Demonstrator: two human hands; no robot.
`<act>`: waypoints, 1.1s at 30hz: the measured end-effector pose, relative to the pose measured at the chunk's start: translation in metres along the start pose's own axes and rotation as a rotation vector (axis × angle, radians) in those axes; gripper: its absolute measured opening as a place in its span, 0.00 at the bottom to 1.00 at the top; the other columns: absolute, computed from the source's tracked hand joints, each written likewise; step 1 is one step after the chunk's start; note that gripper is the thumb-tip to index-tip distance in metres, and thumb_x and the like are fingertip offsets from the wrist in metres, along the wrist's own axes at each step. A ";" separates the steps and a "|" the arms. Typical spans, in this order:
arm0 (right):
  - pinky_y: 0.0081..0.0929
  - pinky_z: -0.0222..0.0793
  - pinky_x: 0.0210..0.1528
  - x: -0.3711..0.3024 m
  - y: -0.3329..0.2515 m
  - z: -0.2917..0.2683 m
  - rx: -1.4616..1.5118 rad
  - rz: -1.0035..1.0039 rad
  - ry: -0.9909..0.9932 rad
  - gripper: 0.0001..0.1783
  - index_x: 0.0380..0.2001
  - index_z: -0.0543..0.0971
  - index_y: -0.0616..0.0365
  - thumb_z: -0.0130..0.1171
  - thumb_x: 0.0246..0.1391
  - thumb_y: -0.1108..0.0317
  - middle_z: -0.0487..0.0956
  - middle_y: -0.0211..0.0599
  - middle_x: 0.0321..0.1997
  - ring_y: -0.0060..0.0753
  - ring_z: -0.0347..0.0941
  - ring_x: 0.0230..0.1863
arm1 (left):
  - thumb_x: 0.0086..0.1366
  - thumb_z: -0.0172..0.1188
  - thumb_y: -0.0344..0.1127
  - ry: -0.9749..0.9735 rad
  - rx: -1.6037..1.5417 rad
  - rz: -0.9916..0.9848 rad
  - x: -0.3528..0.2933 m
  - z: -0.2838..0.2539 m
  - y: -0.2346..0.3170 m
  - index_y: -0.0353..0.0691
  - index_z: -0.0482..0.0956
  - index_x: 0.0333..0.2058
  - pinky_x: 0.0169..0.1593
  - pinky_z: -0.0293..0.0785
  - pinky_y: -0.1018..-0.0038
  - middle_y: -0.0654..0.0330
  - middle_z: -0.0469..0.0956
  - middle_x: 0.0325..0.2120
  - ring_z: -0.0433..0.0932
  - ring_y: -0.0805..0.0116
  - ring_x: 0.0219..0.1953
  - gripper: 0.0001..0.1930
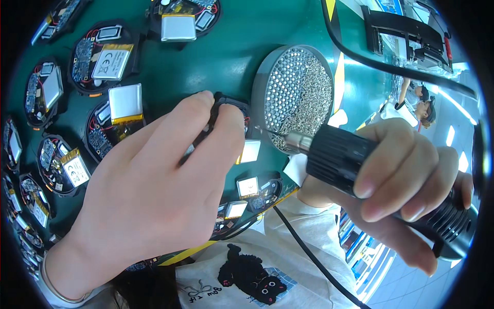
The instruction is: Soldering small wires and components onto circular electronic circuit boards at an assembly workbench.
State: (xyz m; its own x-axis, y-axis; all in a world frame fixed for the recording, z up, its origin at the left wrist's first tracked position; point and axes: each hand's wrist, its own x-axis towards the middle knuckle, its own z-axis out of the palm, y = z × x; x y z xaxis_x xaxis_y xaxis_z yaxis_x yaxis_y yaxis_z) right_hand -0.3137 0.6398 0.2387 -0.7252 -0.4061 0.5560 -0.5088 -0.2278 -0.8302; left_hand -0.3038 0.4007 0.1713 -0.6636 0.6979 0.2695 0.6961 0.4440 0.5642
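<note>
My right hand (pixel 411 175) is wrapped round a black electric screwdriver (pixel 342 159). Its thin bit points left, in front of a round grey screw tray (pixel 260 87); a tiny bright bit shows near the tip, too small to name. Small silvery screws (pixel 311 92) are heaped along the tray's right side, while a grid of dots fills its left. My left hand (pixel 159 175) is closed on a black round device housing (pixel 231 99), mostly hidden under the fingers. A silver battery pack (pixel 250 152) shows beside those fingers.
Several open round housings with circuit boards and batteries (pixel 110 62) cover the left of the green mat (pixel 206 62). More lie near my body (pixel 265 193). A black cable (pixel 396 67) arcs across the upper right, by a black stand (pixel 401 31). Another person (pixel 419 103) sits beyond.
</note>
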 end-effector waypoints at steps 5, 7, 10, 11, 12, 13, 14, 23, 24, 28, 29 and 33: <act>0.21 0.70 0.23 0.005 0.019 0.025 0.003 -0.103 0.078 0.34 0.47 0.69 0.59 0.64 0.49 0.42 0.72 0.33 0.30 0.24 0.71 0.19 | 0.44 0.61 0.28 -0.010 -0.016 -0.004 0.000 0.000 0.000 0.25 0.78 0.43 0.42 0.78 0.67 0.51 0.75 0.43 0.74 0.52 0.48 0.23; 0.22 0.70 0.23 0.006 0.019 0.025 -0.027 -0.100 0.052 0.35 0.48 0.68 0.58 0.63 0.50 0.41 0.72 0.34 0.30 0.25 0.71 0.20 | 0.44 0.61 0.28 -0.019 -0.041 -0.013 0.002 -0.001 0.002 0.24 0.78 0.43 0.43 0.78 0.67 0.51 0.75 0.43 0.73 0.53 0.47 0.24; 0.22 0.71 0.23 0.010 0.014 0.025 -0.093 -0.097 0.012 0.36 0.50 0.67 0.57 0.60 0.52 0.38 0.71 0.35 0.32 0.25 0.72 0.20 | 0.43 0.61 0.27 -0.032 -0.082 0.000 0.008 -0.003 0.004 0.24 0.78 0.43 0.42 0.78 0.67 0.51 0.75 0.43 0.74 0.53 0.47 0.24; 0.22 0.71 0.23 0.011 0.013 0.024 -0.096 -0.097 0.011 0.36 0.50 0.67 0.57 0.60 0.52 0.38 0.71 0.35 0.32 0.25 0.72 0.20 | 0.43 0.62 0.27 -0.041 -0.091 0.003 0.009 -0.004 0.004 0.24 0.78 0.43 0.42 0.78 0.67 0.51 0.75 0.43 0.74 0.53 0.47 0.24; 0.23 0.71 0.23 0.012 0.011 0.024 -0.107 -0.081 -0.021 0.36 0.50 0.67 0.57 0.60 0.52 0.39 0.71 0.36 0.32 0.26 0.72 0.20 | 0.43 0.62 0.27 -0.038 -0.093 0.007 0.009 -0.004 0.004 0.24 0.78 0.43 0.42 0.78 0.67 0.51 0.75 0.43 0.74 0.53 0.47 0.24; 0.23 0.72 0.24 0.013 0.014 0.024 -0.093 -0.064 -0.052 0.35 0.51 0.67 0.57 0.60 0.53 0.40 0.71 0.37 0.33 0.26 0.72 0.20 | 0.43 0.62 0.27 -0.043 -0.098 -0.018 0.006 -0.003 0.004 0.23 0.78 0.42 0.41 0.78 0.67 0.51 0.75 0.42 0.74 0.53 0.46 0.24; 0.23 0.72 0.24 0.015 0.019 0.027 -0.074 -0.063 -0.053 0.35 0.51 0.67 0.57 0.60 0.53 0.40 0.71 0.37 0.33 0.26 0.72 0.20 | 0.43 0.62 0.26 -0.047 -0.103 -0.044 0.004 -0.002 0.004 0.23 0.78 0.42 0.40 0.79 0.67 0.52 0.75 0.42 0.74 0.53 0.46 0.23; 0.25 0.71 0.22 0.016 0.020 0.021 0.019 -0.053 -0.123 0.36 0.56 0.65 0.59 0.59 0.55 0.43 0.70 0.36 0.34 0.26 0.71 0.21 | 0.44 0.60 0.23 0.035 0.044 0.079 0.011 -0.007 0.002 0.24 0.78 0.38 0.42 0.78 0.68 0.53 0.74 0.43 0.74 0.54 0.46 0.18; 0.25 0.70 0.23 0.016 0.017 0.017 0.014 -0.007 -0.137 0.35 0.54 0.67 0.60 0.59 0.55 0.43 0.70 0.37 0.34 0.26 0.71 0.22 | 0.46 0.58 0.21 0.012 0.013 0.062 0.009 -0.009 0.001 0.25 0.77 0.38 0.46 0.77 0.67 0.53 0.74 0.45 0.74 0.53 0.48 0.17; 0.22 0.73 0.20 0.004 0.011 0.005 0.206 -0.092 0.230 0.29 0.43 0.69 0.61 0.63 0.53 0.46 0.73 0.32 0.25 0.26 0.74 0.19 | 0.45 0.49 0.12 0.064 -0.431 -0.102 0.015 -0.010 -0.004 0.32 0.77 0.38 0.58 0.68 0.62 0.48 0.69 0.51 0.71 0.51 0.54 0.19; 0.22 0.73 0.20 0.007 0.015 0.014 0.209 -0.096 0.231 0.29 0.43 0.69 0.61 0.63 0.53 0.46 0.73 0.32 0.25 0.26 0.74 0.19 | 0.45 0.49 0.12 0.062 -0.427 -0.102 0.016 -0.010 -0.002 0.32 0.77 0.38 0.58 0.68 0.62 0.48 0.69 0.51 0.71 0.51 0.54 0.19; 0.19 0.74 0.18 0.010 0.021 0.027 0.281 -0.208 0.424 0.28 0.37 0.67 0.58 0.63 0.52 0.45 0.72 0.29 0.18 0.23 0.74 0.16 | 0.43 0.60 0.17 0.185 -0.523 -0.188 0.017 -0.010 0.000 0.35 0.78 0.34 0.56 0.69 0.63 0.45 0.69 0.51 0.71 0.51 0.54 0.16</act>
State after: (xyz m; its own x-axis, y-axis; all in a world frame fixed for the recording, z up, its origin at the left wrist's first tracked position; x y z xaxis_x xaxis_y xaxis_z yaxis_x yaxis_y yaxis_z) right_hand -0.3197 0.6073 0.2258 -0.7757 0.0513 0.6290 -0.5597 -0.5166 -0.6480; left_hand -0.3176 0.4071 0.1840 -0.8321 0.5033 0.2330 0.3653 0.1813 0.9131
